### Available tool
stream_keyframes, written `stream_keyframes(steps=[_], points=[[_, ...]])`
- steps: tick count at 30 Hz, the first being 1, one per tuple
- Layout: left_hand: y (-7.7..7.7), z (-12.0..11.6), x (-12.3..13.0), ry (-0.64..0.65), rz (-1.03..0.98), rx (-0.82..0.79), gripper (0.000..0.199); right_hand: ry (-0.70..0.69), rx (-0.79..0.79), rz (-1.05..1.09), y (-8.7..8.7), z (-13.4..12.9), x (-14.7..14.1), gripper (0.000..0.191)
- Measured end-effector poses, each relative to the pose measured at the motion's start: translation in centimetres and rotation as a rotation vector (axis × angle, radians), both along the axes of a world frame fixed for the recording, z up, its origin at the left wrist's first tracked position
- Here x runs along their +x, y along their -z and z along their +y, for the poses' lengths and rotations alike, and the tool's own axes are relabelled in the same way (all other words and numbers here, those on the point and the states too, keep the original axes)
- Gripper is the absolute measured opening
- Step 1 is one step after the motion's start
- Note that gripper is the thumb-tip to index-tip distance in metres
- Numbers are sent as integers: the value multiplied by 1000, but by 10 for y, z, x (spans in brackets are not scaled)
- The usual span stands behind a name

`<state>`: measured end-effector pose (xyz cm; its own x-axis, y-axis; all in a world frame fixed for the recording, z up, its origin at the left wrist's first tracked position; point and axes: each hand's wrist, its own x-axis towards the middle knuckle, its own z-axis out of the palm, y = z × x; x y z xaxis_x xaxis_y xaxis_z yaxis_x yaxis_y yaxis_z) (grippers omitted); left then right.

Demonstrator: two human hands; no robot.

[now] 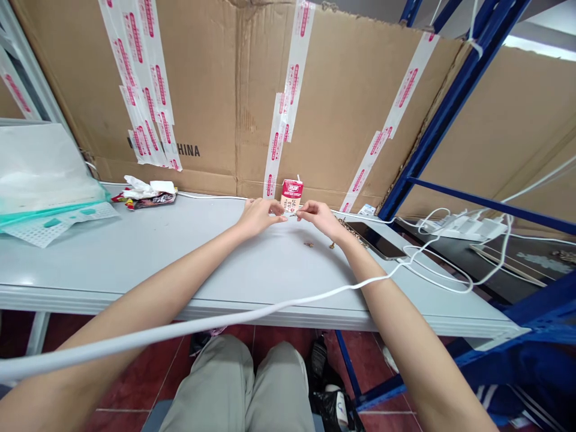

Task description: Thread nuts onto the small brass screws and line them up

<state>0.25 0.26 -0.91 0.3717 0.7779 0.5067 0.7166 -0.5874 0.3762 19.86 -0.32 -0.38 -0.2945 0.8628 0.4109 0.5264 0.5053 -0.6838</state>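
Our left hand (258, 217) and right hand (317, 219) close together at foot of drink carton (291, 197); cannot tell if gripping. Carton light, thin-walled, easily dented; hold low on flat sides.

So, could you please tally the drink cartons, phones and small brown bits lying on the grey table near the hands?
Drink carton: 1
Phone: 1
Small brown bits: 2
Total: 4
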Motion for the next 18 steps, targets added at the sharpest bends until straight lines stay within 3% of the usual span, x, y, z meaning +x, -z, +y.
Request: stream_keyframes(steps=[2, 5, 7, 10, 12, 14, 16, 18], points=[[0, 6, -9, -118, 115, 66, 27, 246, 93, -205, 1, 5, 14, 7], [3, 18, -28, -313, 293, 145, 27, 601, 134, -571, 6, 8, 37, 19], [6, 25, -42, -447, 369, 145, 30, 733, 99, -737, 9, 7, 46, 25], [13, 34, -63, -624, 388, 36, 37, 805, 89, -847, 3, -8, 38, 27], [18, 40, -77, -714, 369, -53, 41, 764, 127, -880, -10, -34, 19, 28], [23, 45, -87, -784, 367, -101, 42, 631, 193, -921, -26, -77, -3, 28], [26, 49, -93, -815, 393, -88, 43, 351, 197, -941, -34, -133, -18, 27], [28, 52, -94, -795, 430, -39, 43, -24, 127, -879, -26, -196, -21, 24]])
